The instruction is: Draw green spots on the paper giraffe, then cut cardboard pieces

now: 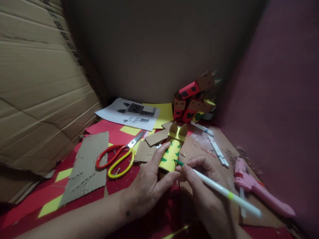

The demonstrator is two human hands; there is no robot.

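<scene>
A yellow paper-covered tube [170, 155] with green marks and pointed cardboard ears at its far end lies tilted in front of me. My left hand [152, 176] grips it from the left, with fingers along its side and the thumb at its near end. My right hand [204, 189] holds a white marker [219, 188] with a green tip and a yellow-green band. The marker's tip touches the lower right part of the tube. Left of the tube lie scissors [121, 156] with one red and one yellow handle.
Corrugated cardboard [87, 166] lies left, a printed sheet [112, 111] behind. Red decorated figures [189, 89] are stacked at the back. White markers [217, 151] and a pink glue gun [264, 192] lie right. A large cardboard panel [42, 83] stands at the left.
</scene>
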